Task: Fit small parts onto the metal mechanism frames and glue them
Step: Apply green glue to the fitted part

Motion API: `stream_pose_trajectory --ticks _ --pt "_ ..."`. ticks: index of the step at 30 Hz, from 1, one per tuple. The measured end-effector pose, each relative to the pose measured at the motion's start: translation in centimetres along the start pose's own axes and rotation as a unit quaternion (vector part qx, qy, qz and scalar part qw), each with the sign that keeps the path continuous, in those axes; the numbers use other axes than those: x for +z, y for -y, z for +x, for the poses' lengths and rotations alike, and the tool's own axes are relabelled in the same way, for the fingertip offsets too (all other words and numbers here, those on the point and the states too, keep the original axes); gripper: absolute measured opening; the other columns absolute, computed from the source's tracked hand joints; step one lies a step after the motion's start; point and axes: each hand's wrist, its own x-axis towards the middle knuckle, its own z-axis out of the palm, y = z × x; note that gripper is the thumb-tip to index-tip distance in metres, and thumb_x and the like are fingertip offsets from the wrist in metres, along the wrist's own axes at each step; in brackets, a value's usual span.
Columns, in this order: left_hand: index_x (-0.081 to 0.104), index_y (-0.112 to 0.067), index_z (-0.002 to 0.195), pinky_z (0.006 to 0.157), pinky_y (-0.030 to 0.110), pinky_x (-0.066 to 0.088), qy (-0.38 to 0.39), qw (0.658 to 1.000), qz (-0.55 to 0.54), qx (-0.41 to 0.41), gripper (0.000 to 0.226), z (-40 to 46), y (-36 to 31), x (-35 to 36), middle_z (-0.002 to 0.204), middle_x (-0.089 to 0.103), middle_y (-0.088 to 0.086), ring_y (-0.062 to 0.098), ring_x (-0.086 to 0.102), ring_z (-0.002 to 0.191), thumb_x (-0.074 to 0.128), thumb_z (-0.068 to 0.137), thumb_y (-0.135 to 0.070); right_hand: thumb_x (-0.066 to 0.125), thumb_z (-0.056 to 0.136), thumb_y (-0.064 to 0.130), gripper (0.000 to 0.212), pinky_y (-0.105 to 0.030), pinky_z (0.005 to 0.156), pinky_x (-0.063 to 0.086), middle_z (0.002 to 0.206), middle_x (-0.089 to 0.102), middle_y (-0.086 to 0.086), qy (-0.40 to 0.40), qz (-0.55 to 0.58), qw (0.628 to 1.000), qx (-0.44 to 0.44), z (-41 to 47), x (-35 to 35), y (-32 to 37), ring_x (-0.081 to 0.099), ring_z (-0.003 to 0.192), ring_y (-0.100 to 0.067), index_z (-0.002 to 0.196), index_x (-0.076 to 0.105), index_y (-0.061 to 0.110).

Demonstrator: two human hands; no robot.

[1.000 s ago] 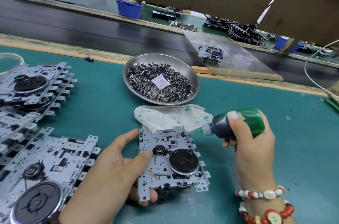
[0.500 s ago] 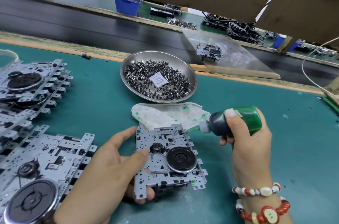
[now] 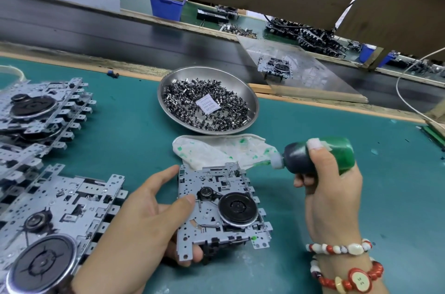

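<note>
A metal mechanism frame (image 3: 216,207) with a black flywheel lies tilted near the front of the green mat. My left hand (image 3: 144,224) grips its left edge, thumb on top and fingers underneath. A green glue dot shows at the frame's lower right corner. My right hand (image 3: 330,195) holds a green glue bottle (image 3: 320,156) on its side, the white nozzle pointing left just above the frame's far right corner and over a stained white cloth (image 3: 216,149). A steel dish (image 3: 250,98) behind the cloth holds several small dark parts and a paper slip.
Stacks of further mechanism frames (image 3: 45,113) fill the left of the mat, the nearest (image 3: 55,216) beside my left wrist. A dark conveyor (image 3: 96,31) runs behind, with one frame (image 3: 275,68) on a clear sheet. A white cable (image 3: 409,101) curves at right.
The view has shifted slightly. My hands, the frame and the bottle keep almost the same pose; the nozzle stays near the frame's far right corner.
</note>
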Motion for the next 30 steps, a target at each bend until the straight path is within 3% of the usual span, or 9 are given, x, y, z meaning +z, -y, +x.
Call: stream_pose_trajectory --ticks 4,7,10,15,18,21,24,26,30 --pt "0.044 -0.037 0.123 0.046 0.032 0.049 0.011 0.997 0.069 0.026 0.047 0.1 0.5 0.1 0.074 0.071 0.022 0.022 0.058 0.038 0.055 0.085 -0.012 0.061 0.070 0.026 0.008 -0.010 0.035 0.034 0.063 0.056 0.001 0.000 0.170 0.976 0.135 0.1 0.0 0.2 0.036 0.036 -0.001 0.069 0.054 0.021" --pt "0.041 -0.054 0.111 0.077 0.048 0.051 -0.005 0.988 0.136 0.066 0.043 0.0 0.8 0.4 0.074 0.073 0.012 0.022 0.065 0.052 0.058 0.076 -0.035 0.060 0.067 0.028 0.015 -0.010 0.037 0.037 0.059 0.058 0.004 0.064 0.157 0.971 0.170 -0.5 0.4 0.2 0.040 0.036 0.000 0.053 0.064 0.024" --pt "0.037 -0.059 0.110 0.088 0.052 0.047 0.005 0.982 0.169 0.083 0.061 -0.3 0.8 0.5 0.077 0.074 0.005 0.026 0.070 0.071 0.055 0.052 -0.059 0.068 0.070 0.025 0.012 -0.015 0.043 0.045 0.060 0.060 0.005 0.126 0.121 0.970 0.167 -0.9 0.6 -0.3 0.055 0.049 -0.005 0.059 0.065 0.022" --pt "0.033 -0.056 0.121 0.075 0.047 0.048 0.005 0.972 0.213 0.096 0.057 -0.4 0.9 0.2 0.072 0.072 -0.001 0.021 0.063 0.063 0.052 0.068 -0.044 0.060 0.070 0.026 0.010 -0.024 0.050 0.052 0.062 0.063 0.001 0.176 0.074 0.968 0.164 -1.1 0.7 -0.7 0.063 0.057 -0.014 0.065 0.067 0.020" --pt "0.032 -0.050 0.129 0.071 0.051 0.047 -0.002 0.971 0.218 0.097 0.063 -0.4 0.9 0.1 0.065 0.060 0.014 0.024 0.054 0.061 0.049 0.070 -0.034 0.058 0.071 0.025 0.016 -0.024 0.050 0.052 0.061 0.064 0.001 0.197 0.049 0.967 0.152 -1.3 1.0 -0.6 0.064 0.057 -0.013 0.060 0.069 0.028" --pt "0.029 -0.047 0.133 0.063 0.037 0.042 -0.003 0.971 0.215 0.107 0.067 -0.4 1.0 0.0 0.061 0.055 0.014 0.018 0.049 0.057 0.048 0.070 -0.033 0.059 0.071 0.027 0.013 -0.026 0.052 0.053 0.065 0.066 -0.001 0.208 0.023 0.968 0.141 -1.4 1.1 -0.7 0.066 0.060 -0.016 0.063 0.069 0.030" --pt "0.030 -0.044 0.133 0.050 0.014 0.033 -0.008 0.967 0.224 0.123 0.061 -0.4 1.3 0.0 0.047 0.044 -0.007 0.007 0.039 0.045 0.049 0.078 -0.025 0.067 0.067 0.030 0.003 -0.028 0.054 0.054 0.067 0.066 -0.001 0.207 0.007 0.970 0.130 -1.4 1.0 -0.9 0.065 0.065 -0.019 0.066 0.069 0.029" --pt "0.031 -0.043 0.132 0.043 0.010 0.028 -0.009 0.965 0.230 0.124 0.058 -0.3 1.3 0.0 0.044 0.040 -0.011 0.005 0.034 0.042 0.049 0.083 -0.019 0.067 0.066 0.032 0.005 -0.030 0.056 0.055 0.068 0.065 -0.001 0.206 0.002 0.970 0.127 -1.4 1.0 -0.9 0.065 0.066 -0.021 0.067 0.069 0.027" --pt "0.030 -0.043 0.134 0.047 0.014 0.032 -0.003 0.969 0.217 0.122 0.061 -0.4 1.3 0.0 0.053 0.047 -0.002 0.011 0.039 0.050 0.049 0.079 -0.023 0.060 0.072 0.028 0.012 -0.028 0.055 0.055 0.070 0.067 0.000 0.207 0.002 0.970 0.124 -1.4 1.0 -0.9 0.065 0.065 -0.018 0.065 0.069 0.030"
